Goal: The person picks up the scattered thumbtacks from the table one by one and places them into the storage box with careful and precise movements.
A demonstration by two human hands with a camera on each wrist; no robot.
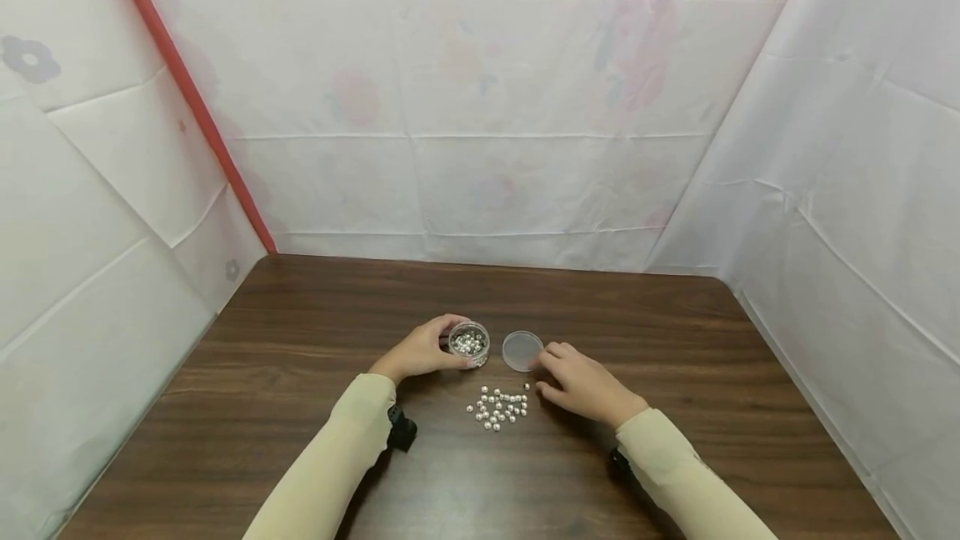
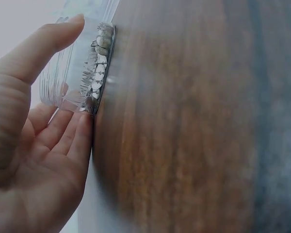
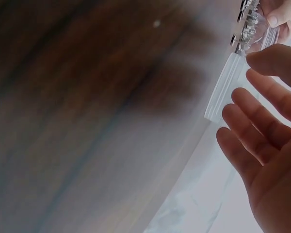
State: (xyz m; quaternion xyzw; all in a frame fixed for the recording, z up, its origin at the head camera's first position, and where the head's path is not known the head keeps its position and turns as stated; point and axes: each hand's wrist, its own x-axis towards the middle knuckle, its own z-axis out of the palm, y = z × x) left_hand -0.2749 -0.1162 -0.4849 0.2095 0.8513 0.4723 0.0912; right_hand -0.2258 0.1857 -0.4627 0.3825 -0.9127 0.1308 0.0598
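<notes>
My left hand (image 1: 427, 348) grips a clear round jar (image 1: 469, 324) from its left side, thumb on the near side and fingers on the far side. Small silver beads (image 2: 98, 73) fill the bottom of the jar, which stands upright on the table. Just right of the jar lies a clear round lid (image 1: 522, 352), flat on the wood. My right hand (image 1: 585, 382) is at the lid's right edge, its fingers loosely bent and apart, with nothing held in them. Several loose silver beads (image 1: 498, 406) are scattered in front of the jar and lid; a single one sits near the right thumb.
The dark wooden table (image 1: 300, 407) spreads out around both hands. White patterned cloth (image 1: 480, 107) hangs behind it and along both sides, with a red strip (image 1: 195, 98) at the back left corner.
</notes>
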